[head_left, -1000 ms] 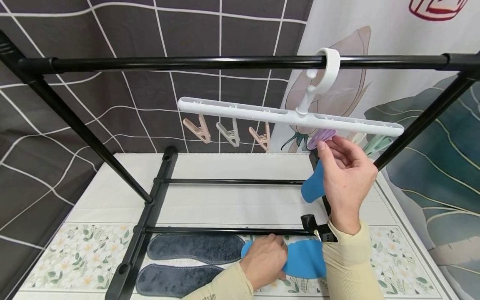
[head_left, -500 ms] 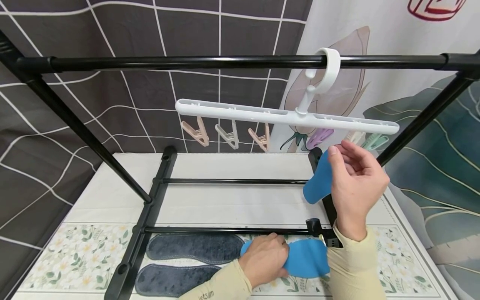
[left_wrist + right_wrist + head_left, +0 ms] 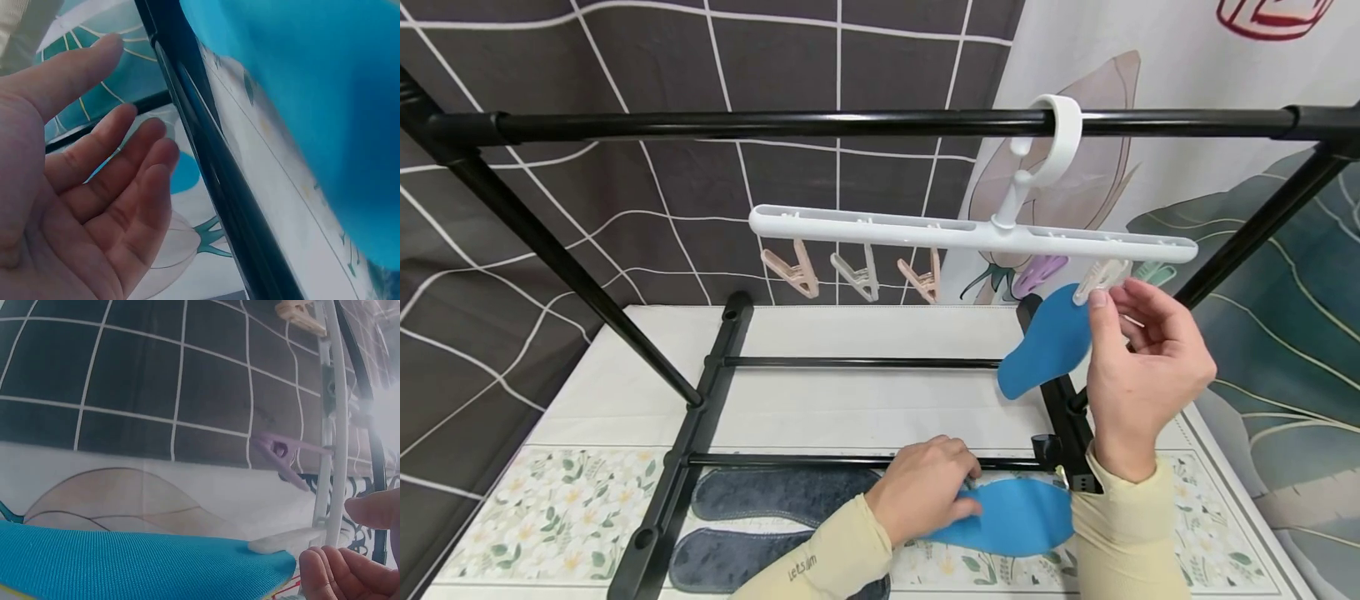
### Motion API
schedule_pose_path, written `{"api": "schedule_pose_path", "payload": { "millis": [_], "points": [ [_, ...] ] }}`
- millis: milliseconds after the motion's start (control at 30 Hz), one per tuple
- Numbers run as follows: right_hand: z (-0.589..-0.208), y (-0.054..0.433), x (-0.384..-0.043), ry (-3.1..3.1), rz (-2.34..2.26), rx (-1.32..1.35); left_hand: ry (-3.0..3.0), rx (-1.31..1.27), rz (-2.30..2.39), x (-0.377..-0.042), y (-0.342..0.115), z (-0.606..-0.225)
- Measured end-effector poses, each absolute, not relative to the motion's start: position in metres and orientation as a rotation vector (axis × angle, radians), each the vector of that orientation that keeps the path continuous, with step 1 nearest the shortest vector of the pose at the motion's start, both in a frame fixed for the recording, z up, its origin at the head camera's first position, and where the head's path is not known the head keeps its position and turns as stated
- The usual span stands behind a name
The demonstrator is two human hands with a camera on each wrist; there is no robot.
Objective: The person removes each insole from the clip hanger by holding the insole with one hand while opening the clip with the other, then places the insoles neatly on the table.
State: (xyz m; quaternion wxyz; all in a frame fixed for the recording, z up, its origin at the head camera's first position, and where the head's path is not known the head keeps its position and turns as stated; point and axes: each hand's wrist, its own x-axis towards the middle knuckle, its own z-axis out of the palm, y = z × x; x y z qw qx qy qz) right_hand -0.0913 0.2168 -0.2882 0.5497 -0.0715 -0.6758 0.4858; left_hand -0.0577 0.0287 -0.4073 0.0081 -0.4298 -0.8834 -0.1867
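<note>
In the head view, a blue insole (image 3: 1047, 346) hangs tilted from a white clip (image 3: 1101, 279) under the white hanger (image 3: 887, 229). Just right of that clip is my right hand (image 3: 1150, 367), thumb and fingers loosely bent. The right wrist view shows its thumb and fingertips apart, beside the clipped end of the insole (image 3: 144, 562). A second blue insole (image 3: 1018, 517) lies on the patterned cloth. Over its left end is my left hand (image 3: 925, 492); its relaxed fingers (image 3: 103, 150) hold nothing in the left wrist view. Its contact with this insole cannot be told.
The hanger hooks over the black top rail (image 3: 775, 127) of a rack. Pink, grey and purple clips (image 3: 1040, 275) hang from it, plus a green one (image 3: 1153, 273). Two dark grey insoles (image 3: 737, 558) lie at left below the lower bar (image 3: 850, 460). A checked curtain (image 3: 700, 75) stands behind.
My right hand has moved right from the purple clip, and the insole beside it now shows hanging in the white clip. My left hand has lifted slightly from the lying insole.
</note>
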Motion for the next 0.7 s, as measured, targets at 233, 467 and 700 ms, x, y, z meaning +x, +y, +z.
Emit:
{"api": "schedule_pose_path", "payload": {
  "millis": [233, 467, 700],
  "points": [
    [-0.285, 0.221, -0.091, -1.627, 1.119, -0.181, -2.795, -1.263, -0.69, -0.071, 0.031, -0.404],
    [-0.281, 0.225, -0.092, -1.724, 1.135, -0.22, -2.739, -1.108, -0.803, -0.084, 0.037, -0.402],
    [-0.28, 0.233, -0.098, -1.862, 1.156, -0.25, -2.692, -0.99, -0.84, -0.093, 0.048, -0.397]
  ]
}}
